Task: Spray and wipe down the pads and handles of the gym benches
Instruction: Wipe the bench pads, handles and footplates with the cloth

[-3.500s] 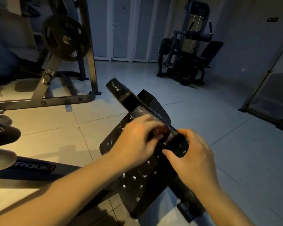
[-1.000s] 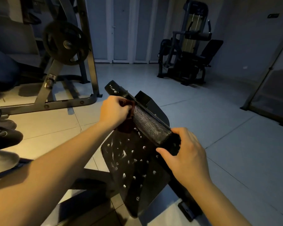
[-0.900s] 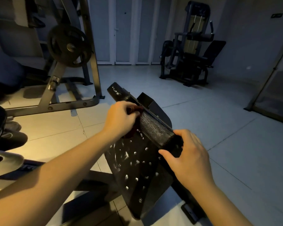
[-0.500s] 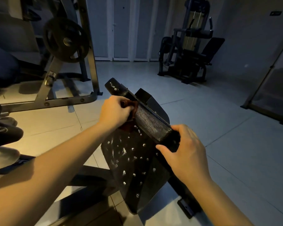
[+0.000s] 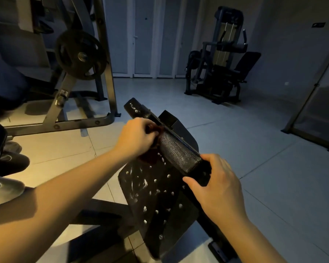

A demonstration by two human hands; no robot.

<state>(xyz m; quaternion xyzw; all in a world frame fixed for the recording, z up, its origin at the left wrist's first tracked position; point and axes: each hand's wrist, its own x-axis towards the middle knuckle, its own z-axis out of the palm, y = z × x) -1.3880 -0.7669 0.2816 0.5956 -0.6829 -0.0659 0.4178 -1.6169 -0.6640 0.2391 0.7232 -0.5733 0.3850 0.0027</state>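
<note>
Weight plate (image 5: 80, 55): round, dark, with a metal hub; hangs on the rack at far left.
Frame (image 5: 65, 124): grey steel tube, bolted, curved at its floor corner.
Left hand (image 5: 137, 138): grip curled round the cloth, knuckles up, against the upper part of the roller pad.
Cloth (image 5: 150, 156): dark red, soft and bunched; hangs below the left hand onto the flat panel.
Flat panel (image 5: 156, 196): black, tilted, rounded corners, flecked with white foam spots; one bolt head near its lower edge.
Roller pad (image 5: 179, 152): black cylinder, cracked leather-like skin, slanting between the two hands above the flat panel.
Right hand (image 5: 217, 186): grip closed on the roller pad's near end, thumb beneath, fingers over the top.
Machine (image 5: 222, 69): dark, upright, padded seat, by the back wall.
Floor (image 5: 254, 149): pale square tiles, thin joints.
</note>
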